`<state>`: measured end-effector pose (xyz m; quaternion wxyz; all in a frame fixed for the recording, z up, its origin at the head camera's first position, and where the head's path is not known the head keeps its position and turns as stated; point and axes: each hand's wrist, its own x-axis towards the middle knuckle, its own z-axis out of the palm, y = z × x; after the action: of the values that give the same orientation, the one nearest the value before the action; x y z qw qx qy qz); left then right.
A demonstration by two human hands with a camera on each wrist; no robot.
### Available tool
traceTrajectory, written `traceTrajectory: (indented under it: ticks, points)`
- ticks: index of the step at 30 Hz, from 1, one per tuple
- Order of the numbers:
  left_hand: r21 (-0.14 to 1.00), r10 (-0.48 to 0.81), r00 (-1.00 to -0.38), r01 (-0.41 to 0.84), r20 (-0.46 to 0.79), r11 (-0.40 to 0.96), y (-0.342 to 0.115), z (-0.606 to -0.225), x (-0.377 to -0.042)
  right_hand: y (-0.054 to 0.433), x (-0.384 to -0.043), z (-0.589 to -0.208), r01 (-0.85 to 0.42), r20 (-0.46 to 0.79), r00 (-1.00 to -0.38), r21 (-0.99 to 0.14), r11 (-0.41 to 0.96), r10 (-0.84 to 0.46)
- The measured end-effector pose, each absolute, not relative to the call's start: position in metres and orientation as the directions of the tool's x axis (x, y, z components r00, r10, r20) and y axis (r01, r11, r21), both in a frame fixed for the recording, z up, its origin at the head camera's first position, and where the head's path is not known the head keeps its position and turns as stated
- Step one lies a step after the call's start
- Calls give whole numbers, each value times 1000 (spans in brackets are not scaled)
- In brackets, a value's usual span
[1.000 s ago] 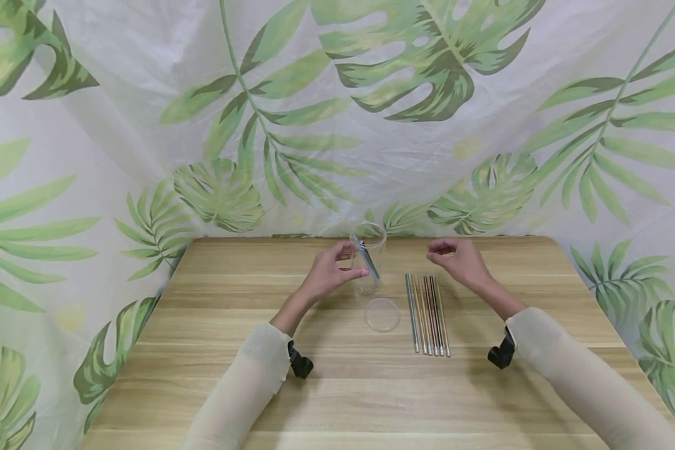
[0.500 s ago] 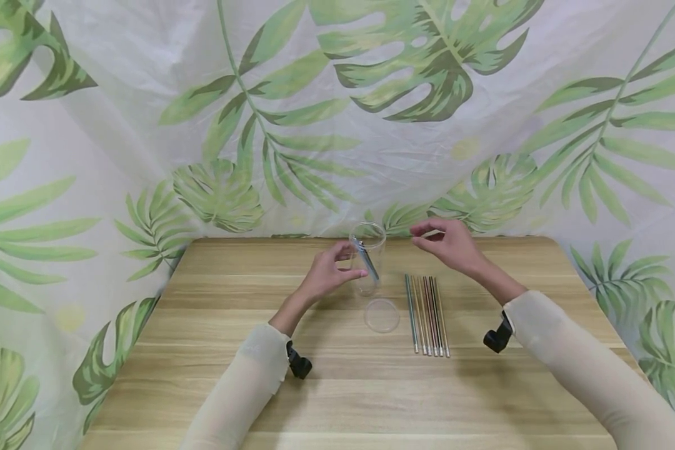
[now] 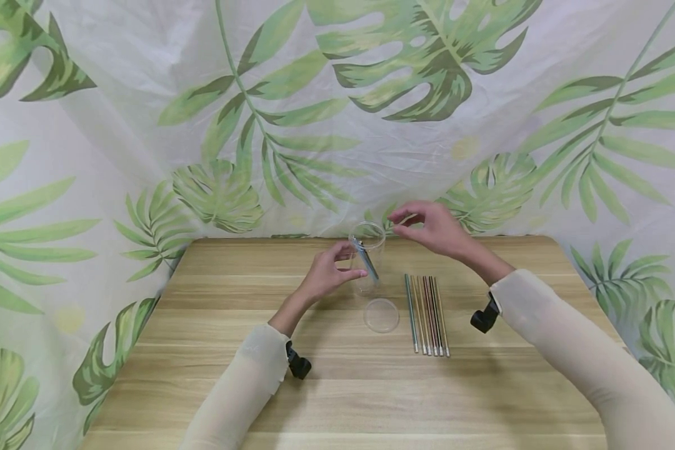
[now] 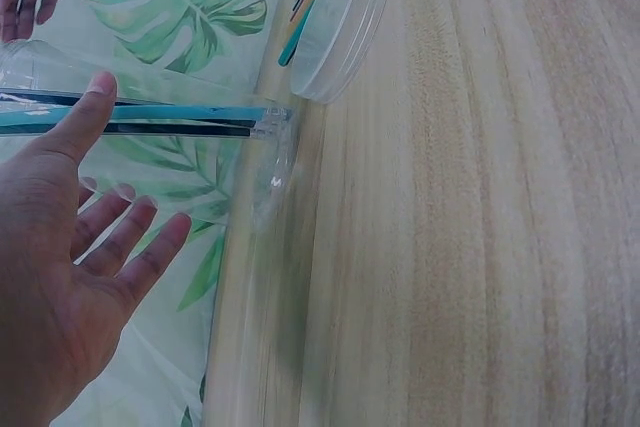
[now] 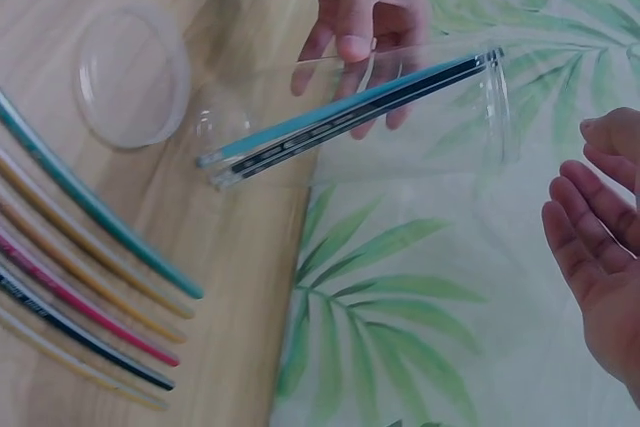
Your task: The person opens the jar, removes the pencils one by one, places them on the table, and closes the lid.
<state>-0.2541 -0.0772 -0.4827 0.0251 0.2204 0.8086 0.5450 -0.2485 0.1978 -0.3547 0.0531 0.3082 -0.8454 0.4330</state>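
A clear plastic container (image 3: pixel 369 289) stands upright on the table with its mouth uncovered. Inside it, a teal pencil (image 5: pixel 340 105) and dark pencils (image 5: pixel 365 117) lean against the wall. My left hand (image 3: pixel 326 273) holds the container from the left, thumb on the near side and fingers behind. Close to the rim on the right, my right hand (image 3: pixel 427 228) hovers with loosely bent fingers and nothing visible in them. A round clear lid (image 3: pixel 381 315) lies flat in front of the container. To the lid's right is a row of several pencils (image 3: pixel 427 315), eraser ends toward me.
All of this is on a wood-grain table (image 3: pixel 337 400). Behind its far edge hangs a leaf-patterned cloth (image 3: pixel 326 181). Each wrist carries a small black camera, such as the left one (image 3: pixel 299 364).
My right hand has moved left and up, from above the pencil row's far end to beside the container's rim. The left hand, container, lid and pencils stay where they were.
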Motion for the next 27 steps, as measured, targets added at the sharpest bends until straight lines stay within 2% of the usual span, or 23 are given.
traceTrajectory:
  ticks: [10, 20, 27]
  points:
    - [902, 386, -899, 327, 206, 281, -78, -484, -256, 177, -263, -344, -604, 299, -757, -660, 447, -581]
    - [886, 396, -893, 349, 215, 305, -78, -485, -256, 159, -274, -340, -666, 270, -685, -608, 432, -676]
    - [887, 395, -889, 359, 231, 290, -78, -487, -257, 151, -284, -340, -668, 216, -667, -598, 444, -713]
